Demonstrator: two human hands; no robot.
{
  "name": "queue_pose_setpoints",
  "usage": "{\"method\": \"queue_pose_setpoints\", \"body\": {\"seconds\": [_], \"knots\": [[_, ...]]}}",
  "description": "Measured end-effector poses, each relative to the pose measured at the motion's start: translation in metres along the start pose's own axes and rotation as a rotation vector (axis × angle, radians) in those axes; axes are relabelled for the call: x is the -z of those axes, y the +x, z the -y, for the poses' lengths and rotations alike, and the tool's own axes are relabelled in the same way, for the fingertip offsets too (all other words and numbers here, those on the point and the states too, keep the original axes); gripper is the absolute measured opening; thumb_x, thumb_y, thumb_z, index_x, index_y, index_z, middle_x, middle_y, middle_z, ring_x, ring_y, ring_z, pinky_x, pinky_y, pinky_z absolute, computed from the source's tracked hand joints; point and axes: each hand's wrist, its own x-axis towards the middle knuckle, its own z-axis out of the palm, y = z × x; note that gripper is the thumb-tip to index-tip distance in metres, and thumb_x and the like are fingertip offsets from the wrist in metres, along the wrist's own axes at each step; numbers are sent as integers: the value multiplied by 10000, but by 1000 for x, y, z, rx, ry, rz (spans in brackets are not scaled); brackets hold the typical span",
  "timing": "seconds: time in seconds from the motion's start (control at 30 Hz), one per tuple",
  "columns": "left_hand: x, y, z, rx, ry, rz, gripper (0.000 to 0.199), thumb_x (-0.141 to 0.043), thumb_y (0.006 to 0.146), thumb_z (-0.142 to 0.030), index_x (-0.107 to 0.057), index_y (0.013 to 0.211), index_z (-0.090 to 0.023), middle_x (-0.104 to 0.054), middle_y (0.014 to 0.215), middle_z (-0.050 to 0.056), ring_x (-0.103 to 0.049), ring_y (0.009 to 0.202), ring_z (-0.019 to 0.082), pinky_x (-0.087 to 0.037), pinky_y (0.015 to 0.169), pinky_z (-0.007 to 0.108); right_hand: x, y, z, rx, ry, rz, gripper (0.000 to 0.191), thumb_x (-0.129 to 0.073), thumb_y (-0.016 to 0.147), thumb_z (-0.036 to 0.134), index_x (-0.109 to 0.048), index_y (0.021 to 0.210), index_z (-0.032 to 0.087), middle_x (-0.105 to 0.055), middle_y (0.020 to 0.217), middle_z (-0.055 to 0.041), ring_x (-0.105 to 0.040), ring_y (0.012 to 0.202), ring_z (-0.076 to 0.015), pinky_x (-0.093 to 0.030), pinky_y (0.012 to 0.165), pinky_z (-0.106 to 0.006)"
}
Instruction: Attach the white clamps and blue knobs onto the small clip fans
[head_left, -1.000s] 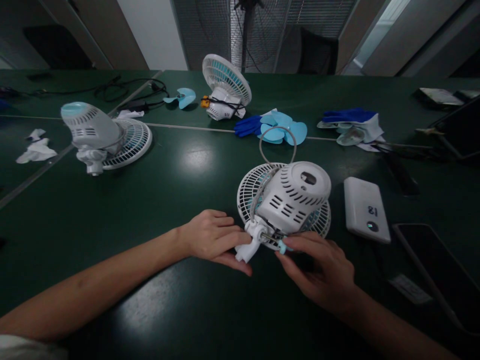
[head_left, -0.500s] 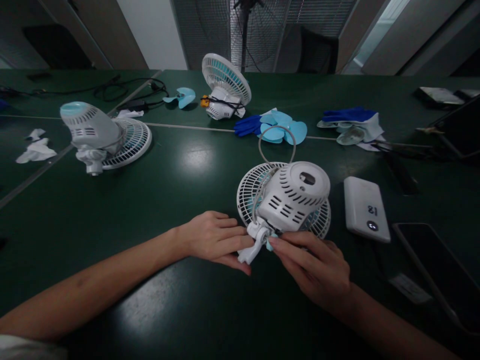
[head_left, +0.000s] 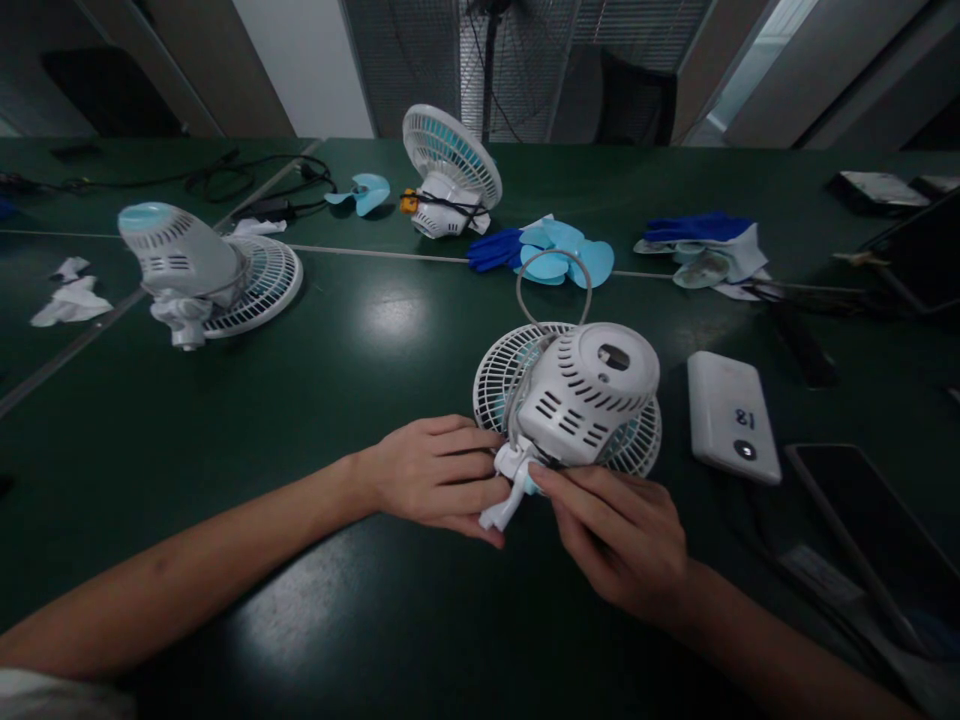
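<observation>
Light-blue knob (head_left: 532, 485) mostly hidden

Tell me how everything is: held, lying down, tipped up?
Left hand: gripping white bracket
Right hand: pinching pale blue knob
Near fan: grille down
Left fan: grille down
Back fan: grille tipped up, cord wrapped
Rear blue blade: loose
Gloves at right: heaped
Phone: flat, screen dark
White device: flat

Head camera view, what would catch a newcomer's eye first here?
Probably the white fan lying grille-down at the centre, with the left hand holding its white bracket and the right hand pinching a light blue knob there. Just beyond it, a bright light blue fan blade stands out against the dark green table. Two more fans draw notice, one at left, one at the back.
</observation>
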Motion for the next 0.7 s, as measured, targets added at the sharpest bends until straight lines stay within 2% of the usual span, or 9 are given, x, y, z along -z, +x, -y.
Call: {"method": "queue_pose_setpoints", "body": {"seconds": [0.13, 0.33, 0.53, 0.7], "knots": [[1, 3, 0, -21, -16, -33, 412, -753, 876, -486, -677, 1001, -101, -738, 869, 76, -711, 1008, 237, -609, 846, 336, 1, 1, 0, -1, 0, 3, 554, -560, 920, 24, -515, 1459, 147, -725, 1105, -75, -694, 942, -147, -581, 805, -284], [1, 5, 0, -25, -42, -31, 369, -743, 897, -439, -677, 1007, -93, -738, 851, 84, -716, 977, 230, -618, 789, 314, 0, 2, 2, -4, -18, -28, 540, -573, 910, 14, -530, 1435, 132, -721, 1129, -78, -690, 969, -140, -579, 843, -278], [1, 4, 1, -31, -65, -31, 382, -744, 896, -439, -670, 1012, -83, -734, 844, 92, -717, 965, 239, -618, 762, 318, 4, 1, -1, 19, 9, -45, 397, -565, 913, 18, -631, 1274, 169, -704, 1080, -54, -685, 930, -125, -575, 785, -242], [1, 5, 0, -31, -88, -24, 385, -769, 875, -419, -669, 997, -68, -730, 844, 97, -716, 942, 250, -614, 753, 326, 4, 2, 1, -3, -12, -41, 377, -549, 920, 24, -634, 1258, 165, -709, 1069, -54, -693, 926, -123, -572, 815, -241]]}}
